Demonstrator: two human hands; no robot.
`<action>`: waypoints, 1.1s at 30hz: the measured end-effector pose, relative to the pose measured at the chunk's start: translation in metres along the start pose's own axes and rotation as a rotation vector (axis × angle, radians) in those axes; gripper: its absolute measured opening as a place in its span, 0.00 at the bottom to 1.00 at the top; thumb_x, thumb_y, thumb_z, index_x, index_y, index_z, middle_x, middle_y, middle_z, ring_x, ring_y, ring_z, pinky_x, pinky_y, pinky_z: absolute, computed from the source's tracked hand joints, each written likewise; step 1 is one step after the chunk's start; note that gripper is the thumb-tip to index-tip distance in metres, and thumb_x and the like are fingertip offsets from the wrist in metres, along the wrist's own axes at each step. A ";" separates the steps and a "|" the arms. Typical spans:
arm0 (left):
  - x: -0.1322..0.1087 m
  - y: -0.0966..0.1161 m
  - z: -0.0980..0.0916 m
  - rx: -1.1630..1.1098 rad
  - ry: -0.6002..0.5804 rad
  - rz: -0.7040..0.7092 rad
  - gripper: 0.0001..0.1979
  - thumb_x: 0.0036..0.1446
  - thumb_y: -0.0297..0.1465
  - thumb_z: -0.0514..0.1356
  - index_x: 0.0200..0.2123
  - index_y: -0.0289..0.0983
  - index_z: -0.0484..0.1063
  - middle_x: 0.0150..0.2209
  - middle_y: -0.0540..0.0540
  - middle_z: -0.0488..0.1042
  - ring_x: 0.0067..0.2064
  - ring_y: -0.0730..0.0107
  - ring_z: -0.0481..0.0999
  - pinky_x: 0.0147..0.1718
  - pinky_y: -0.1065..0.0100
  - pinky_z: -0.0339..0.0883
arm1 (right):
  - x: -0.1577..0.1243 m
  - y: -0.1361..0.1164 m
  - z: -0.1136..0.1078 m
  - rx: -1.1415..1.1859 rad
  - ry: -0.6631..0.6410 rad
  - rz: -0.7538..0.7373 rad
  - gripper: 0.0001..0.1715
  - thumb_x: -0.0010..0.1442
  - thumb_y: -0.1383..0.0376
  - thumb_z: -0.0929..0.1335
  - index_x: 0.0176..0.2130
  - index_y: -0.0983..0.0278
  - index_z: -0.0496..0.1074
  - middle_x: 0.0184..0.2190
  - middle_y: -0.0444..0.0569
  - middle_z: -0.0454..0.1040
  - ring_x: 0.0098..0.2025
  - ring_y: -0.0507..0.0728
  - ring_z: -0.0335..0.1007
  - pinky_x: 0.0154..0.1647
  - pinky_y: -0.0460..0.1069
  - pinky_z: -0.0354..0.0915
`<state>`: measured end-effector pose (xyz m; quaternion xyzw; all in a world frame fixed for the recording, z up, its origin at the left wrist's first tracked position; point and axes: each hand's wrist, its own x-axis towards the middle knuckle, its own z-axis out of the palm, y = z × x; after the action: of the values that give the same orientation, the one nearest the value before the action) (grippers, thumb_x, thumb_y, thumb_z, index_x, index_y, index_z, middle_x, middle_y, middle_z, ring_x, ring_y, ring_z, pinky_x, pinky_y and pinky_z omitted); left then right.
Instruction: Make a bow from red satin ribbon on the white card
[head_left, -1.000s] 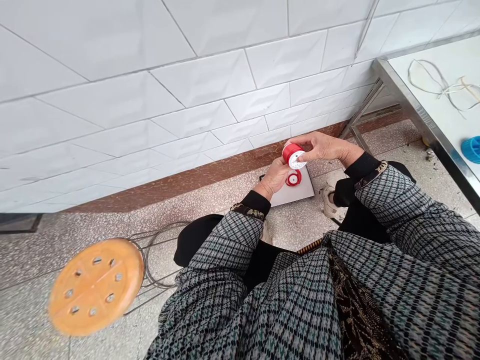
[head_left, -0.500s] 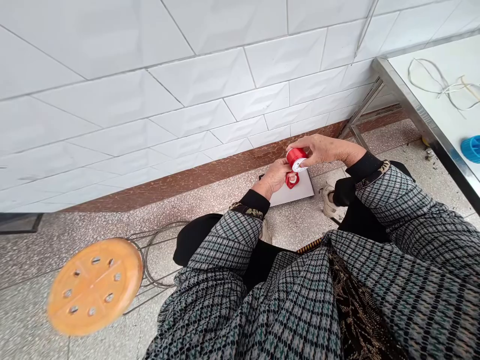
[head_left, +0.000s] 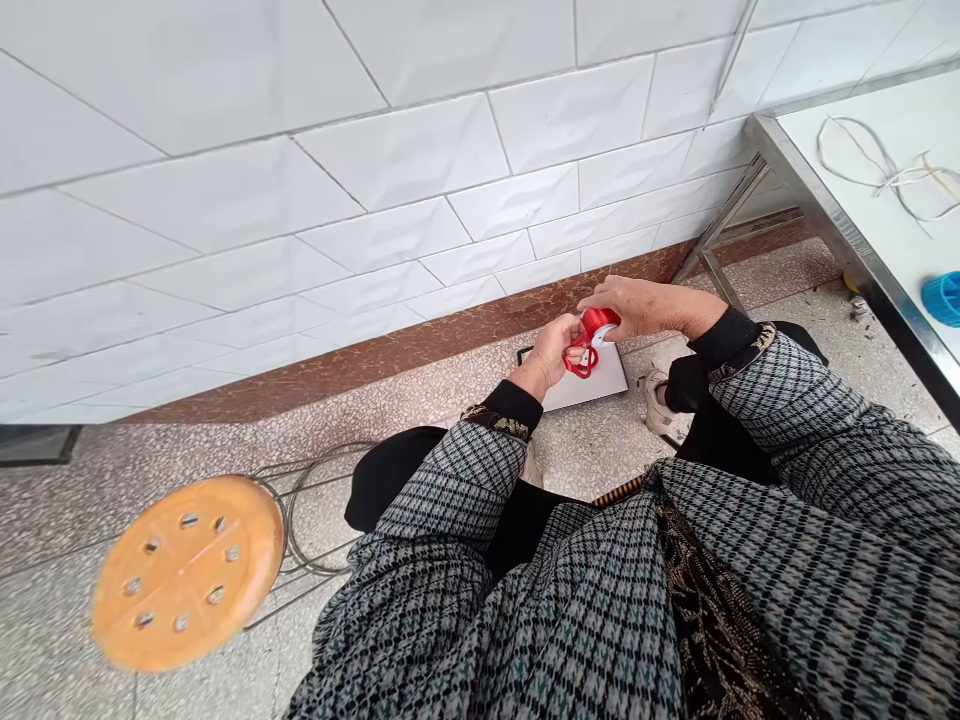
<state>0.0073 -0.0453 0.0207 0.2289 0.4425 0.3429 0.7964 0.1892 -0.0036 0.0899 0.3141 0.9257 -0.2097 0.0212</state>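
Held in right hand (head_left: 637,304), just beside left hand (head_left: 551,352): a tilted spool (head_left: 598,321) of red ribbon, above a pale board (head_left: 589,388) on the speckled floor (head_left: 600,445). Right fingers bent in against the spool, not spread; hard to tell exactly where thumb meets rim. Left fingers drawn together, apparently pinching the red loops (head_left: 592,361) just below the spool; at this size, cannot tell which tips meet. For clean handling, grip the spool by rim and white end face, so as not to drag on the wound ribbon. Turn in small amounts, matching slack to the loops. Lay each loop flat, free of twists, and pinch lightly enough to avoid creases. Mind the gap between hands: too tight, likely tangling; too wide, likely loosening. Best done directly over the board, clear of the shoe (head_left: 657,402).
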 end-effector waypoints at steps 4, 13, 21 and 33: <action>0.000 -0.003 0.000 0.035 -0.063 0.055 0.23 0.54 0.47 0.71 0.29 0.34 0.69 0.22 0.53 0.63 0.19 0.85 0.49 0.17 0.75 0.39 | 0.003 0.003 0.009 -0.112 -0.039 0.003 0.24 0.56 0.70 0.73 0.54 0.67 0.76 0.45 0.58 0.79 0.49 0.64 0.69 0.54 0.58 0.64; 0.005 -0.009 -0.006 0.071 -0.078 0.089 0.23 0.49 0.45 0.74 0.31 0.35 0.69 0.24 0.54 0.63 0.20 0.86 0.53 0.18 0.76 0.42 | 0.001 0.001 0.014 0.020 0.093 0.025 0.51 0.56 0.69 0.75 0.73 0.72 0.57 0.47 0.62 0.76 0.52 0.68 0.68 0.53 0.59 0.67; -0.006 0.001 0.007 -0.237 -0.070 0.214 0.19 0.61 0.48 0.63 0.33 0.38 0.70 0.23 0.54 0.66 0.21 0.80 0.60 0.21 0.73 0.56 | 0.005 0.000 0.006 0.536 0.292 0.141 0.34 0.56 0.59 0.77 0.60 0.64 0.72 0.49 0.55 0.77 0.49 0.63 0.70 0.54 0.60 0.68; -0.012 0.001 0.007 -0.168 -0.189 0.249 0.13 0.53 0.33 0.73 0.29 0.36 0.71 0.24 0.53 0.66 0.24 0.80 0.61 0.27 0.72 0.60 | 0.004 0.005 0.000 1.126 0.281 0.040 0.29 0.55 0.51 0.77 0.49 0.65 0.74 0.41 0.50 0.80 0.43 0.56 0.74 0.46 0.52 0.71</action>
<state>0.0080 -0.0541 0.0318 0.2457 0.3035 0.4514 0.8023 0.1889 0.0025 0.0871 0.3193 0.6591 -0.6258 -0.2682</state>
